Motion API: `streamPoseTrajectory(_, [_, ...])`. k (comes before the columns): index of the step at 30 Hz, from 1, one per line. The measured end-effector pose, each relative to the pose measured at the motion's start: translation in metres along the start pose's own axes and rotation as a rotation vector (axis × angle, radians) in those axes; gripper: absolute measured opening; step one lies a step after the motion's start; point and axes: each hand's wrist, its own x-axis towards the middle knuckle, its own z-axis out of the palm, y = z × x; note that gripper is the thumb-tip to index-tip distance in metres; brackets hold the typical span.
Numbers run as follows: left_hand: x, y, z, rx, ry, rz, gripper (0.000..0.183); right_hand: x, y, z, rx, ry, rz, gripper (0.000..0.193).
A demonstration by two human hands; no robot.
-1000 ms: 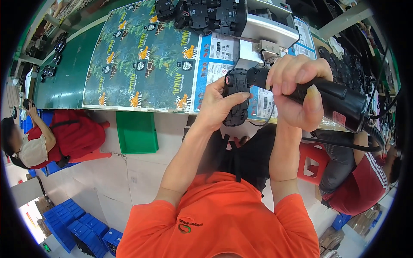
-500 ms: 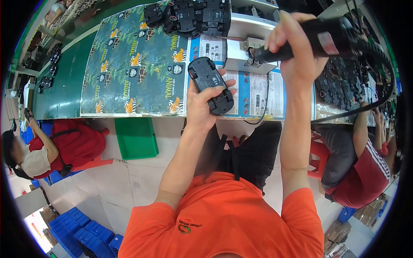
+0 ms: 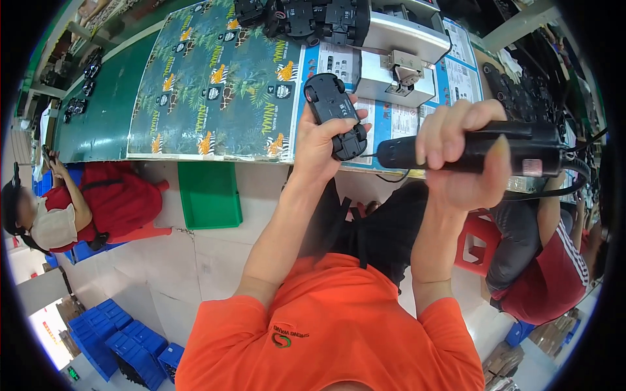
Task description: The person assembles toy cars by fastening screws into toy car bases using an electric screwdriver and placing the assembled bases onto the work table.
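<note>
to the near left of the metal box [image 3: 378,81], a black toy car [image 3: 334,111] sits underside up in the left hand [image 3: 319,143], pinched between the thumb laid over the underside and the fingers curled round its right edge. to the near right of the metal box, the right hand [image 3: 453,181] is wrapped around a black power screwdriver [image 3: 521,146], its tip directed left at the car's near end; contact cannot be told. more cars [image 3: 313,19] lie to the metal box's far left, a patterned sheet [image 3: 215,85] beyond them.
</note>
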Motion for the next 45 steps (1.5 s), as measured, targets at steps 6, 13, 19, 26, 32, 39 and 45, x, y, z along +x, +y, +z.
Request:
streamPoseTrajectory(6, [-0.002,0.000,0.000,0.015,0.004,0.000,0.054,-0.010,0.018,-0.001,-0.030,0.031,0.063,0.028])
streamPoseTrajectory(13, [-0.002,0.002,0.004,0.045,0.058,-0.019,0.055,-0.004,0.024,-0.002,0.013,-0.158,0.091,0.029])
streamPoseTrajectory(19, [-0.001,0.004,0.003,0.031,0.046,-0.027,0.053,0.001,0.024,0.004,-0.002,-0.201,0.102,0.031])
streamPoseTrajectory(26, [-0.003,0.003,0.006,-0.001,0.038,-0.041,0.047,-0.004,0.019,0.008,-0.044,-0.105,0.086,0.034])
streamPoseTrajectory(32, [-0.003,0.011,0.010,0.075,-0.043,-0.128,0.033,-0.011,0.014,0.002,0.117,-0.197,0.046,0.029])
streamPoseTrajectory(39, [0.025,0.076,-0.014,1.612,-0.419,0.663,0.095,-0.028,-0.020,-0.036,0.058,-0.179,-0.039,0.039])
streamPoseTrajectory(45, [0.022,0.197,-0.055,2.563,-0.666,0.640,0.096,-0.049,-0.055,-0.074,-0.084,-0.004,-0.045,0.042])
